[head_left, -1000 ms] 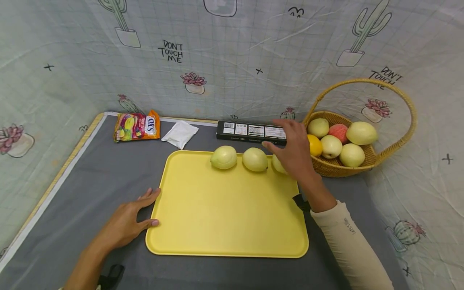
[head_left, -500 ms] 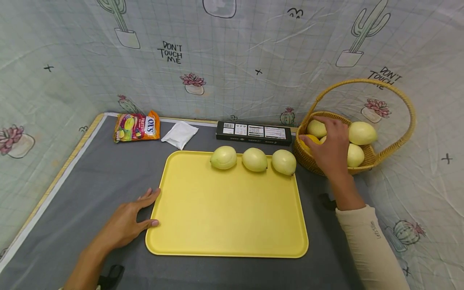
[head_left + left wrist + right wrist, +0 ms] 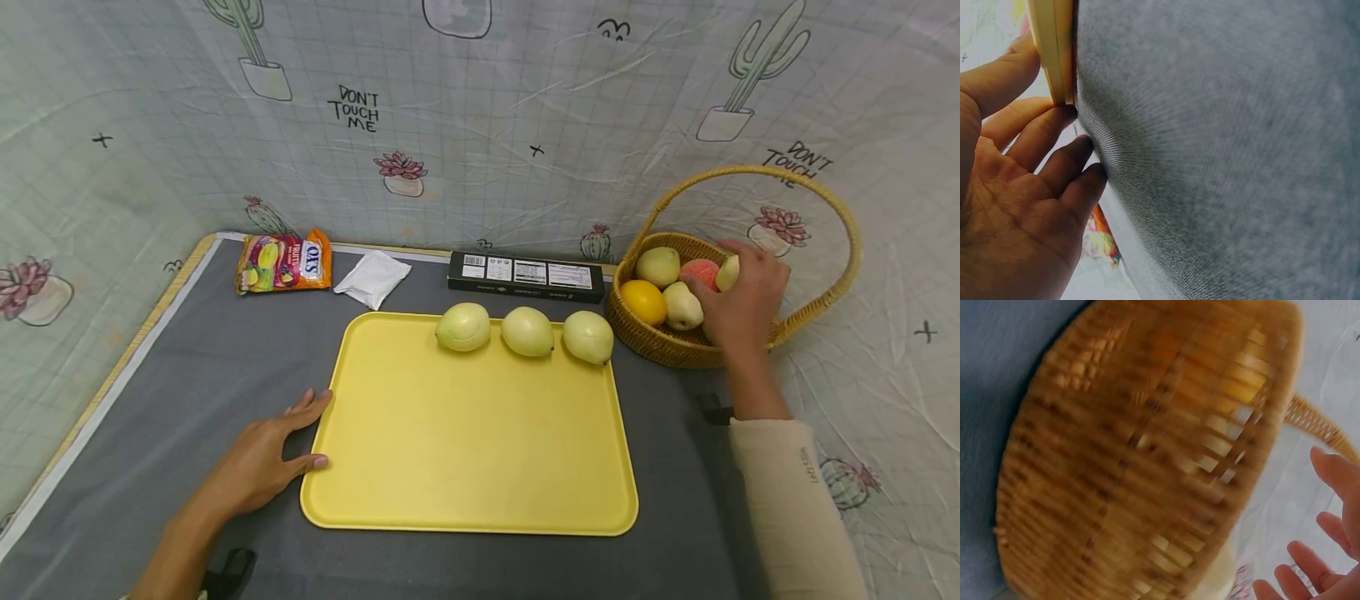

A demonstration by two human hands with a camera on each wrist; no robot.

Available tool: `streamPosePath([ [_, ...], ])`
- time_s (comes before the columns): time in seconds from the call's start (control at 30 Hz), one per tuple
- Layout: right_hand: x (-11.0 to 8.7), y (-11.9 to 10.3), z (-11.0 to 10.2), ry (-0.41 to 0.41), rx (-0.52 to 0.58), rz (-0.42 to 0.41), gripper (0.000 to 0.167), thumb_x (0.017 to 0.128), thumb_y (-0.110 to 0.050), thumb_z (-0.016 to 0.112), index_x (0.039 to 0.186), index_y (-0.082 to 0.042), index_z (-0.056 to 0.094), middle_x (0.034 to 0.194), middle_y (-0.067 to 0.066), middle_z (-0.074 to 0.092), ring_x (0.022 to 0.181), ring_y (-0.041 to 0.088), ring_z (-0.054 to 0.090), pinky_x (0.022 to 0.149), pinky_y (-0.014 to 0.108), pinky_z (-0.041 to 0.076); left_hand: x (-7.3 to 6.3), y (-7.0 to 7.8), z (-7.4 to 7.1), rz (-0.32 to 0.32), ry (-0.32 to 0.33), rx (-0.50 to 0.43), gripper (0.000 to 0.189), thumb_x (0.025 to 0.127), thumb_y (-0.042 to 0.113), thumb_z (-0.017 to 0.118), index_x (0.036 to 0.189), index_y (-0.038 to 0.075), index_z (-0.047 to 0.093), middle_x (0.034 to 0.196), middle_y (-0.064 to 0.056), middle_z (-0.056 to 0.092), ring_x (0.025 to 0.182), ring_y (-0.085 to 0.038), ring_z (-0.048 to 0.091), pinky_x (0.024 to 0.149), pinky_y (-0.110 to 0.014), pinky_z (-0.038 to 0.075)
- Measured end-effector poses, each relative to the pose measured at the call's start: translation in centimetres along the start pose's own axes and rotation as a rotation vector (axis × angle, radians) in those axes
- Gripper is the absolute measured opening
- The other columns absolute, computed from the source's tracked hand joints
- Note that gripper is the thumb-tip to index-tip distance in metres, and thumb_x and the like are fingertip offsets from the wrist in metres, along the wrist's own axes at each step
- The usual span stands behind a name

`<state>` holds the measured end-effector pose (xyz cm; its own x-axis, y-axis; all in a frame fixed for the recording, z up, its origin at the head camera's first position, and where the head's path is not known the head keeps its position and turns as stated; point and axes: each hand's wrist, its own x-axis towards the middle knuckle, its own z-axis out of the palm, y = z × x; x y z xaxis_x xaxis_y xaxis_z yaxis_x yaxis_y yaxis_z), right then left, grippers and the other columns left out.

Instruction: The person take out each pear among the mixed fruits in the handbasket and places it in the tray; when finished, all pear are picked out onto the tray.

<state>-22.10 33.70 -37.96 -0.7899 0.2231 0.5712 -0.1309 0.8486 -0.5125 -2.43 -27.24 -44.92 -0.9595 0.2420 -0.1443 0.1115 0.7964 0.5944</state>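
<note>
In the head view a yellow tray [image 3: 472,433] lies on the grey cloth, with three pale green fruits [image 3: 527,332] in a row along its far edge. My left hand [image 3: 258,462] touches the tray's left rim. In the left wrist view its fingers are extended, fingertips down at the cloth beside the rim. Over the right part of a wicker basket [image 3: 667,354] is my right hand [image 3: 750,300]. The right wrist view shows its fingers spread above the basket rim, holding nothing. An orange [image 3: 643,302], a red fruit [image 3: 701,271] and several pale green fruits [image 3: 659,267] lie inside.
The basket's tall handle [image 3: 851,229] arches behind my right hand. Along the back edge lie a colourful snack bag [image 3: 283,262], a white packet [image 3: 372,277] and a long black box [image 3: 525,277]. A patterned curtain [image 3: 480,125] hangs behind them.
My right hand has moved right, from the rightmost fruit on the tray across to the far right of the basket, uncovering that fruit. The left hand and tray have stayed put.
</note>
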Motion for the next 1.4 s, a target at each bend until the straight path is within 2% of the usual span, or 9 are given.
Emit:
streamPosePath([
  [0.17,0.9,2.0,-0.2,0.012,-0.039,0.058,0.063,0.086,-0.015,0.09,0.144,-0.009,0.065,0.138,0.031,0.063,0.129,0.054,0.048,0.114,0.065,0.032,0.0,0.0,0.0,0.001,0.0,0.007,0.094,0.087,0.035,0.087,0.167,0.019,0.039,0.167,-0.025,0.039,0.151,-0.051,0.042,0.113,-0.072,0.042],
  [0.3,1.3,3.5,-0.6,-0.041,-0.066,0.137,0.067,0.089,-0.017,0.087,0.149,-0.01,0.061,0.144,0.032,0.058,0.136,0.053,0.044,0.122,0.062,0.026,0.0,-0.1,0.0,0.006,0.001,0.011,0.094,0.088,0.035,0.087,0.166,0.019,0.039,0.166,-0.025,0.039,0.15,-0.051,0.043,0.112,-0.072,0.043],
  [0.47,1.7,4.8,-0.8,-0.116,-0.117,0.225,0.073,0.09,-0.024,0.085,0.155,-0.01,0.054,0.151,0.034,0.049,0.144,0.054,0.035,0.12,0.065,0.026,0.0,-0.1,0.0,0.013,0.005,0.008,0.093,0.088,0.034,0.087,0.166,0.019,0.04,0.166,-0.026,0.04,0.149,-0.052,0.044,0.112,-0.072,0.044],
  [0.8,2.4,6.2,-0.7,-0.197,-0.128,0.267,0.078,0.093,-0.026,0.083,0.16,-0.007,0.047,0.154,0.037,0.042,0.143,0.056,0.031,0.117,0.065,0.024,-0.1,-0.1,0.1,0.009,0.006,0.007,0.092,0.088,0.033,0.087,0.166,0.018,0.04,0.166,-0.025,0.039,0.15,-0.051,0.043,0.113,-0.072,0.043],
  [1.13,2.7,6.3,-0.7,-0.216,-0.117,0.3,0.079,0.094,-0.028,0.082,0.161,-0.008,0.046,0.154,0.036,0.041,0.143,0.056,0.032,0.116,0.063,0.027,0.0,-0.1,0.1,0.004,0.005,-0.002,0.092,0.088,0.033,0.087,0.166,0.019,0.04,0.167,-0.025,0.039,0.15,-0.052,0.043,0.113,-0.072,0.043],
  [1.27,2.4,5.5,-0.9,-0.183,-0.092,0.294,0.077,0.092,-0.027,0.083,0.16,-0.011,0.049,0.154,0.034,0.043,0.144,0.052,0.033,0.116,0.061,0.029,0.0,0.0,0.0,0.003,0.004,-0.001,0.092,0.088,0.033,0.087,0.166,0.018,0.04,0.167,-0.024,0.039,0.15,-0.051,0.043,0.113,-0.072,0.043],
  [1.4,2.1,3.8,-1.2,-0.135,-0.057,0.248,0.073,0.09,-0.024,0.084,0.156,-0.013,0.054,0.15,0.032,0.047,0.144,0.05,0.036,0.116,0.06,0.031,0.0,0.0,0.0,0.01,0.01,0.005,0.092,0.088,0.031,0.087,0.166,0.017,0.04,0.166,-0.025,0.04,0.15,-0.051,0.043,0.113,-0.072,0.043],
])
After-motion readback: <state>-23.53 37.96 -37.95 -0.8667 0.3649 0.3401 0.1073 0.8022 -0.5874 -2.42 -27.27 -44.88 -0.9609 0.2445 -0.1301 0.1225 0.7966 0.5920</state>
